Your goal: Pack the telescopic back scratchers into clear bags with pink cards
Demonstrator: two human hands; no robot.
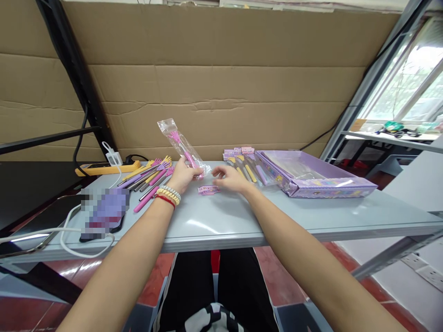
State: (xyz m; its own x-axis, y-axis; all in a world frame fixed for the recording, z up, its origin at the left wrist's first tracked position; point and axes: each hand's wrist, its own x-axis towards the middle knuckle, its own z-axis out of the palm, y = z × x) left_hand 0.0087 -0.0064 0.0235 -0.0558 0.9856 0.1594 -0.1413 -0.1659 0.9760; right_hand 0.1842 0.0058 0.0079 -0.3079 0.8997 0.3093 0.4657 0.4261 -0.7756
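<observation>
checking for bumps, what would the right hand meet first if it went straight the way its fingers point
Probably the lower end of the clear bag holding what looks like a pink back scratcher, pinched by the left hand; depth is unclear from one view.

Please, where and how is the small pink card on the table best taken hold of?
The small pink card lies flat, so pinching its long edges near the right end, from above right, seems best. The right hand is nearest that end; the left hand holds a bagged pink tool.
</observation>
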